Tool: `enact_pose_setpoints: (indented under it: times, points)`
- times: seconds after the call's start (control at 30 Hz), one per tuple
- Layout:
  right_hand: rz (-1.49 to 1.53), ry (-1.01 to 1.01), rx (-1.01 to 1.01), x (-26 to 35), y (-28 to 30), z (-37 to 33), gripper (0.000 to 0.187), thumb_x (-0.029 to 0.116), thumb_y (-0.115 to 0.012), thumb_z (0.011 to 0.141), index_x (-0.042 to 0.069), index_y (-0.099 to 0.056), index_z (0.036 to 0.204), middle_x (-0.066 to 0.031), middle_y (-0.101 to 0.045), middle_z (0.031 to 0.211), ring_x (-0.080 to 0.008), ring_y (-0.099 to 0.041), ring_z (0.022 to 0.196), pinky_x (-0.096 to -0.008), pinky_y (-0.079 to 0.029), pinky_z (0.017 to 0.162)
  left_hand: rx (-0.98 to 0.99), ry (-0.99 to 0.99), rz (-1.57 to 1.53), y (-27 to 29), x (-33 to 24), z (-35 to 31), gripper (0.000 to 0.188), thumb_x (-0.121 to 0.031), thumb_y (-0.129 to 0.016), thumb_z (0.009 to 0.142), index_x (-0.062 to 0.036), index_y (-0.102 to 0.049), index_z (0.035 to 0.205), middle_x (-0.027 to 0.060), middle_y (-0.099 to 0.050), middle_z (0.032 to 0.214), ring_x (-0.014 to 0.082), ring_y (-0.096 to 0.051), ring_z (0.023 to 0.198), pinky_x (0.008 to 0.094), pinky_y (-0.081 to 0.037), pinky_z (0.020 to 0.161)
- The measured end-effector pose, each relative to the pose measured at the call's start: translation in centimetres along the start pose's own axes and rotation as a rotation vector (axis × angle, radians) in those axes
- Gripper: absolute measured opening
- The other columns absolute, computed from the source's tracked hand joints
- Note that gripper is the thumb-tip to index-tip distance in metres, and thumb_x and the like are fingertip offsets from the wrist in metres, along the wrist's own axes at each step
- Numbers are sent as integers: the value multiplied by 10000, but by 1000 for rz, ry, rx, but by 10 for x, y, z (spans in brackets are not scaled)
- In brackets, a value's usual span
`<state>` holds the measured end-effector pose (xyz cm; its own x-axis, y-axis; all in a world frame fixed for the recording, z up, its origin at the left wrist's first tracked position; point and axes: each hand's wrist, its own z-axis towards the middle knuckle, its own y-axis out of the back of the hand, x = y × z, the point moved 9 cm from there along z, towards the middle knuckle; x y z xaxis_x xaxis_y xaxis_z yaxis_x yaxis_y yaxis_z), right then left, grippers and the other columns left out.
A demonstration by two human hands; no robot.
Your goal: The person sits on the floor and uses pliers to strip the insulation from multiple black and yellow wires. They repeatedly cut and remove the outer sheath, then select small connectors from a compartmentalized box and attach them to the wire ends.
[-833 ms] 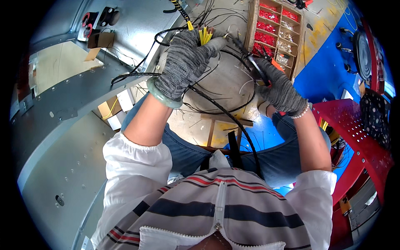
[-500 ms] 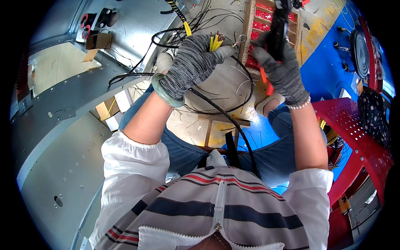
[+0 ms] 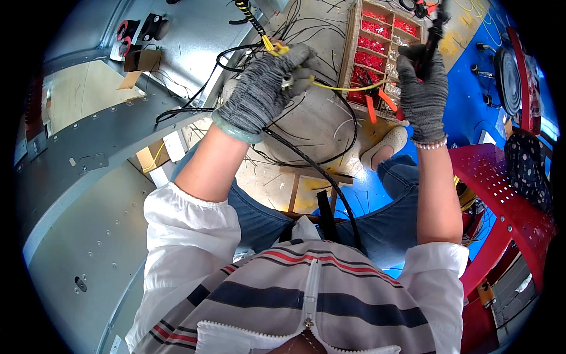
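My left hand (image 3: 259, 88), in a grey knit glove, is closed round a bundle of yellow wires (image 3: 276, 48) at the end of a black-sleeved cable. One yellow wire (image 3: 348, 88) sticks out from its fingers to the right, over the box edge. My right hand (image 3: 423, 97), gloved alike, grips a black hand tool (image 3: 436, 32), whose kind I cannot make out, pointing away from me. Just left of this hand are the orange handles (image 3: 370, 109) of another hand tool; whether my hand touches it I cannot tell.
A divided wooden box (image 3: 345, 59) holds small red and pale parts. Black cables (image 3: 312, 154) loop over the floor between my legs. A grey metal frame (image 3: 94, 144) stands at left, a perforated red metal piece (image 3: 483, 171) at right. Orange-handled tools (image 3: 423, 9) lie beyond the box.
My right hand has moved right with the black tool, uncovering more of the box. My left hand has turned, and a single yellow wire now stretches out from it.
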<state>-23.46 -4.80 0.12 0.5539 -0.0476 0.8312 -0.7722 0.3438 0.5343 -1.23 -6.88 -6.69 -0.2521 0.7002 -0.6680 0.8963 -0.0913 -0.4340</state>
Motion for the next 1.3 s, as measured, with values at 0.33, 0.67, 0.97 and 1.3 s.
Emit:
enact_pose_setpoints:
  times: [0.33,0.67,0.97,1.3]
  points:
    - [48,69,351,53,-68,-31,283,82,-633,736,18,-486,969,-74,-589,805,-157,-581,715,-283,-475,652,163,-17,-159,-30,1,-4,240,-143,-579,790,-32,-562,1002,77,-598,924,167,-593,828,269,-499,737]
    - [-89,104,399,62,-82,-37,392,187,-704,686,5,-467,939,-136,-579,785,-222,-598,704,-306,-492,637,140,-664,892,-6,-4,5,434,-40,-646,667,-60,-518,1081,139,-566,980,296,-556,893,353,-468,787]
    - [-193,132,371,64,-88,-36,378,177,-690,694,10,-469,951,-131,-579,776,-222,-597,711,-324,-487,629,136,-701,1415,-21,3,7,377,-106,-650,676,-35,-534,1028,151,-572,947,280,-556,897,348,-453,799]
    - [366,-2,208,40,-66,-29,304,97,-666,719,31,-465,936,-68,-569,799,-136,-573,719,-270,-480,650,156,-11,-86,-18,10,7,240,-153,-574,811,-22,-544,1009,74,-589,872,144,-578,802,230,-495,672]
